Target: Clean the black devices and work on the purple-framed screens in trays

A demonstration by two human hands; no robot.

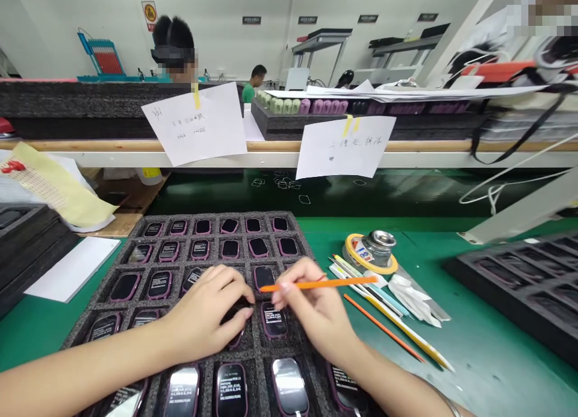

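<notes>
A black foam tray (295, 217) holds rows of smartwatches without straps, purple-rimmed, several with white text on lit screens. My left hand (210, 308) bends over a mid-tray compartment, thumb and fingers curled round the edges of a smartwatch (236, 340) that they mostly hide. Between the thumb and fingers of my right hand (316, 308) is a thin orange pry stick (343, 282), lying almost level. Its left tip is over the lower part of another smartwatch (264, 277). Just below that tip, a smartwatch (274, 321) shows lit text.
Right of the tray lie a second orange stick (383, 327), a yellow-white brush (419, 339), crumpled white tissue (413, 299) and a glass bottle (382, 248) in a yellow tape roll (352, 254). Another foam tray (465, 266) stands far right. A shelf (271, 159) with hanging paper notes crosses ahead.
</notes>
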